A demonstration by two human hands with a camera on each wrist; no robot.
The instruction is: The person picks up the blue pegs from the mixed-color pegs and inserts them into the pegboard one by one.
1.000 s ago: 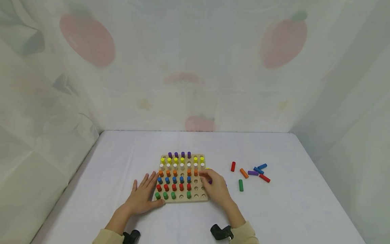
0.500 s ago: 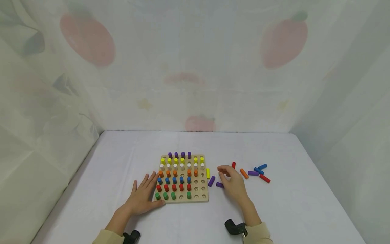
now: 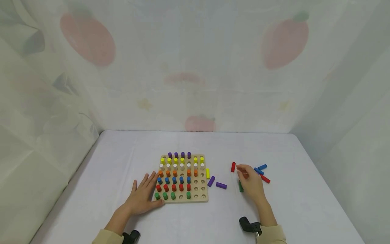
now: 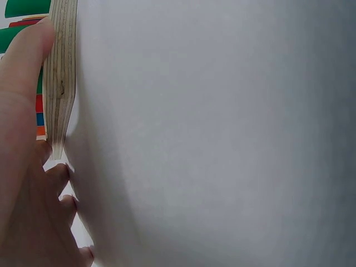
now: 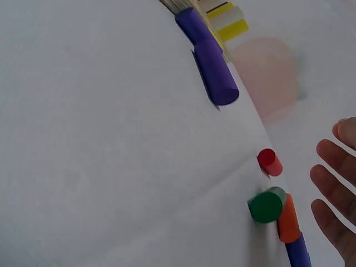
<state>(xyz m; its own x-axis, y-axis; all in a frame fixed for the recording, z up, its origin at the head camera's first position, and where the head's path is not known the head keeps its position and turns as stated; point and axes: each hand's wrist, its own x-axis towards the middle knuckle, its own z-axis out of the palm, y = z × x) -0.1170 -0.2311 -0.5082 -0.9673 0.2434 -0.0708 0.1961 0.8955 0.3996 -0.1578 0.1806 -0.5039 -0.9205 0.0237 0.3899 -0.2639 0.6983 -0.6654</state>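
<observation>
Grip first: the right hand [image 3: 252, 185] has hold of nothing that we can see. Its fingers curve loosely, with a small gap between thumb and index fingertip in the head view. From the right wrist we get the fingers spread apart near an orange peg [image 5: 288, 218] and not pinching it. A green peg [image 5: 266, 207] is near that one, partly covered by the hand from above, and a purple peg [image 5: 298, 251] lies just past it.

The left hand [image 3: 141, 200] isn't gripping either: fingers pretty straight and fanned out by the left edge of the wooden board [image 3: 199, 200], thumb laid over its near left corner.

Going outward, we've got rows of upright pegs [image 3: 181, 180] in the board, purple at the far edge, then yellow, white, orange, blue, red, and green nearest us. Just off its right edge a yellow peg [image 3: 208, 173] and two purple pegs [image 3: 221, 185] lie flat. A red peg [image 3: 233, 167] sits just left of the right fingertips, while two blue pegs [image 3: 262, 166] and a second red peg [image 3: 265, 179] bunch up on the hand's far right. It's all on a white table [image 3: 289, 210], with a pale curtain [image 3: 213, 51] behind.
</observation>
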